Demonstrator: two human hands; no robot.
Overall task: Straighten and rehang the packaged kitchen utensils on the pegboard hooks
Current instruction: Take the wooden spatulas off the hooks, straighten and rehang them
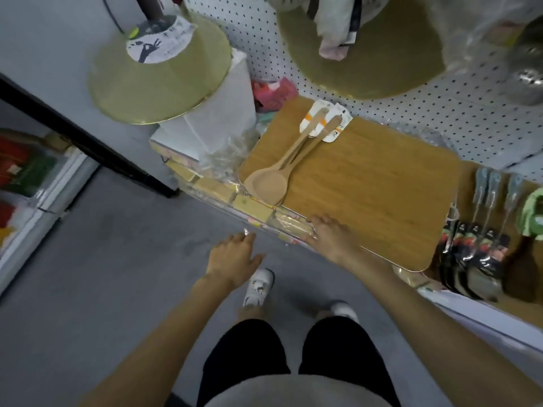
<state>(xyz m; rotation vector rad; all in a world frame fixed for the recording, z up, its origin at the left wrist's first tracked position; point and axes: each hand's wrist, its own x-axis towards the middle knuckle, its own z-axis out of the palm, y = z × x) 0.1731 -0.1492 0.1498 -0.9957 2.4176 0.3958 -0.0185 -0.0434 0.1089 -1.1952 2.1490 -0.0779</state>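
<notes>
Two wooden spoons (271, 182) on white and orange header cards (323, 124) lie on a wooden cutting board (382, 189) that sticks out from the white pegboard (440, 113). My right hand (332, 233) rests at the board's near left edge, fingers reaching over wrapped packages (282, 221) beside it; whether it grips anything cannot be seen. My left hand (238, 257) hovers over the floor with fingers spread and holds nothing. Packaged utensils with black handles (476, 239) hang at the right.
Two round gold cake boards (158, 74) (364, 54) hang above. White wrapped stock (217, 121) and pink packets (273, 92) sit left of the board. A green item (531, 212) hangs at far right. Grey floor (117, 274) lies below, a shelf unit (35, 186) at left.
</notes>
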